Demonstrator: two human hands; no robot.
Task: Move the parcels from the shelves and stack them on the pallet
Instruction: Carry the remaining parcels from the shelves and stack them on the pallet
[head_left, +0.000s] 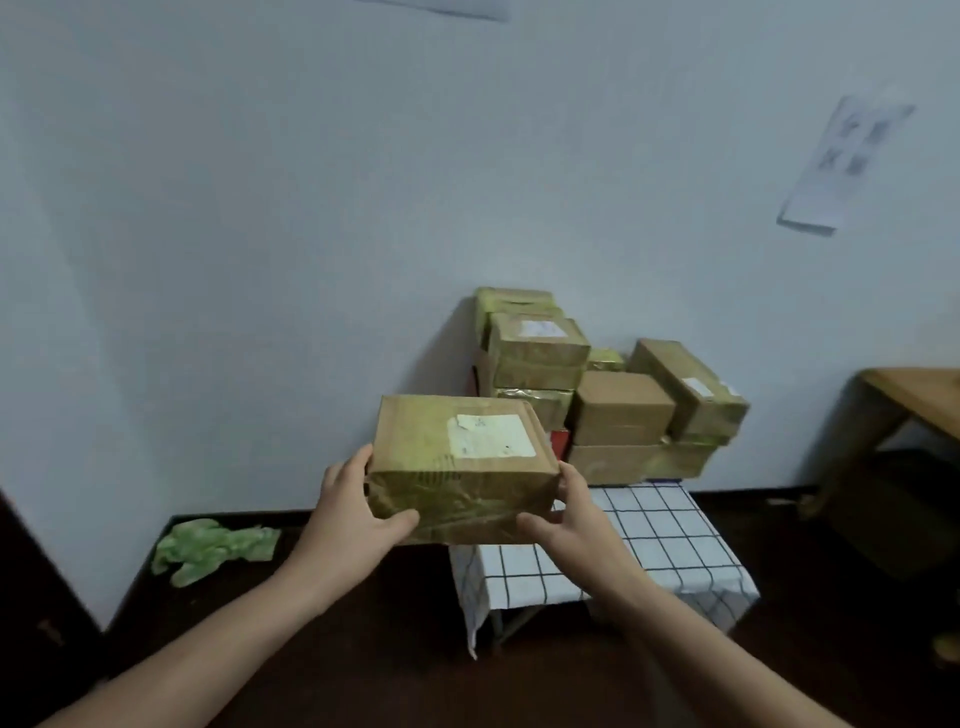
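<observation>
A taped brown cardboard parcel (460, 462) with a white label on top is held in the air in front of me. My left hand (356, 506) grips its left end, thumb on the front face. My right hand (569, 512) grips its right end the same way. Behind it, several brown parcels (613, 400) are stacked against the wall on a low stand covered by a white checked cloth (660, 535). The held parcel hovers over the stand's front left corner and hides part of the stack.
A crumpled green cloth (213, 548) lies on the dark floor by the wall at left. A wooden table (919, 395) stands at right with a dark box beneath it. A paper sheet (847, 166) hangs on the white wall.
</observation>
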